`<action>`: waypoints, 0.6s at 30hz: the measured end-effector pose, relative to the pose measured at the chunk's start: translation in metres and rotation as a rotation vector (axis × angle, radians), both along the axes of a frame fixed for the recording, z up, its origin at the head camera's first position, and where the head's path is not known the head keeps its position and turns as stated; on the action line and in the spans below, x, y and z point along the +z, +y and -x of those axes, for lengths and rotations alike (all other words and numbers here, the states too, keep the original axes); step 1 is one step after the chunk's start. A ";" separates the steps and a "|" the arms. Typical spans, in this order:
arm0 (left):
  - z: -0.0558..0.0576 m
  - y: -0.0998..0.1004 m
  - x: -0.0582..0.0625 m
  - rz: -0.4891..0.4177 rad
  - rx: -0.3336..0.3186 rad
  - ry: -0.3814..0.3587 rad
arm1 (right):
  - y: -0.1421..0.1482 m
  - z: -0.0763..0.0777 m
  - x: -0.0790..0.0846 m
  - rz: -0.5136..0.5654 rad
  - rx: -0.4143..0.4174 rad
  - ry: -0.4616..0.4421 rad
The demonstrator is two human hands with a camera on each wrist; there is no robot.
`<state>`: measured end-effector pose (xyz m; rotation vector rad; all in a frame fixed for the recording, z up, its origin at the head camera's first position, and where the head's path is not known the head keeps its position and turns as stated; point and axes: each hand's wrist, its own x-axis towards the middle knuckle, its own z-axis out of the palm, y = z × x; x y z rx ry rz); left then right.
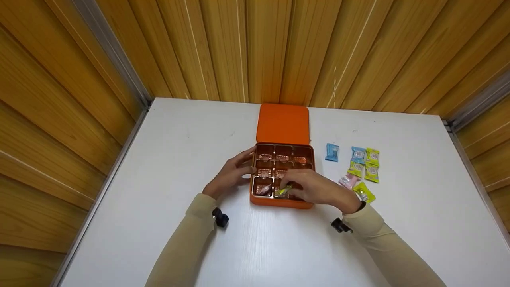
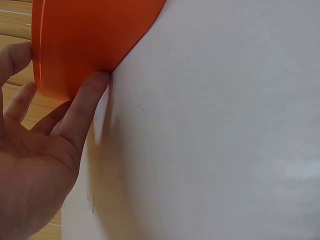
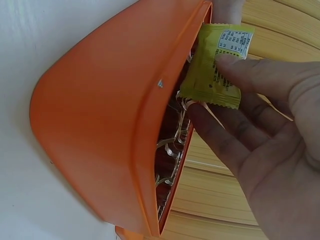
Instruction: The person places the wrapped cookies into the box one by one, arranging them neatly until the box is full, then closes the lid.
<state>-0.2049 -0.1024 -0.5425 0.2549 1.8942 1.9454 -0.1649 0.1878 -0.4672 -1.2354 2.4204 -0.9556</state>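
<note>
An orange tin box (image 1: 279, 202) stands on the table, its inside divided into square compartments by a shiny brown insert. My right hand (image 1: 314, 187) pinches a yellow-green wrapped candy (image 3: 215, 67) between thumb and fingers, at the front middle compartment. In the right wrist view the candy overlaps the tin's rim, printed side showing. A pink wrapped candy (image 1: 263, 189) lies in the front left compartment. With extended fingers my left hand (image 1: 232, 174) touches the tin's left side; the left wrist view shows fingertips (image 2: 102, 77) against the orange wall.
The tin's orange lid (image 1: 283, 123) lies folded back behind it. To the right lie a lone blue candy (image 1: 332, 152), another blue candy (image 1: 358, 154), several yellow-green candies (image 1: 372, 173) and a pink candy (image 1: 348, 181). A wood-patterned wall (image 1: 223, 52) borders the white table (image 1: 159, 167).
</note>
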 end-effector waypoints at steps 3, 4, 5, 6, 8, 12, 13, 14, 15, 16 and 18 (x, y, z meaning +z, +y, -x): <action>0.000 0.000 -0.001 -0.002 -0.001 -0.002 | 0.001 0.000 0.000 -0.015 -0.012 -0.001; 0.000 0.000 -0.001 0.001 0.000 -0.001 | 0.001 0.000 0.000 -0.018 -0.016 0.001; 0.000 0.000 -0.001 0.007 0.000 0.000 | 0.001 0.000 0.000 -0.022 -0.019 0.005; 0.001 0.000 -0.001 0.009 -0.001 0.002 | 0.001 0.000 0.000 -0.025 -0.022 0.009; 0.001 -0.001 -0.001 0.009 0.001 0.003 | 0.000 0.000 0.000 -0.030 -0.023 0.014; 0.001 0.000 -0.002 -0.002 0.006 -0.002 | -0.002 0.001 -0.002 -0.039 -0.025 0.012; 0.001 0.000 -0.002 -0.001 0.009 -0.007 | -0.002 0.001 -0.002 -0.041 -0.028 0.011; 0.001 0.000 -0.001 0.000 0.009 -0.009 | -0.003 0.002 -0.003 -0.043 -0.031 0.010; 0.001 0.000 -0.001 0.000 0.011 -0.013 | -0.003 0.002 -0.004 -0.046 -0.034 0.009; 0.001 0.000 -0.001 0.001 0.010 -0.013 | -0.004 0.002 -0.005 -0.048 -0.037 0.010; 0.000 0.000 0.000 -0.003 0.011 -0.026 | -0.005 0.003 -0.006 -0.047 -0.038 0.019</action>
